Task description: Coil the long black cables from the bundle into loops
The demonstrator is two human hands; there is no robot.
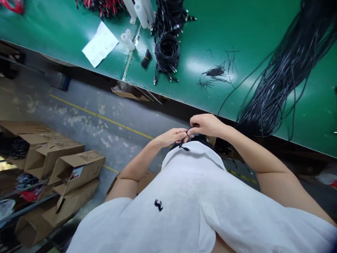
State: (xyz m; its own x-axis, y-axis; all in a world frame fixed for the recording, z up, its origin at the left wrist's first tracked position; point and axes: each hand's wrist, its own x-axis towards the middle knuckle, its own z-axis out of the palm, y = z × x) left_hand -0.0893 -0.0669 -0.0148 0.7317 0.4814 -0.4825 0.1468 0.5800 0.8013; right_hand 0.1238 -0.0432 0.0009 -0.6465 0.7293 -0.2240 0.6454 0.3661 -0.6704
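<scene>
Close to my waist, just off the bench's front edge, both hands meet on a black cable (181, 144). Its end, with a small black connector, hangs down against the white shirt. My left hand (172, 136) is closed, pinching the cable between thumb and fingers. From the other side my right hand (207, 125) is closed on the same cable, fingers curled inward. Most of the cable is hidden by the fingers. On the bench in front lie coiled black cables (166, 52) with metal-tipped plugs, and a loose pile of short black ties (216, 71).
A long heap of black cables (284, 80) spills over the right part of the green bench (200, 38). White paper (100, 45), white rolls (127, 41) and a small banded black bundle (146, 58) lie to the left. Open cardboard boxes (79, 167) stand at lower left.
</scene>
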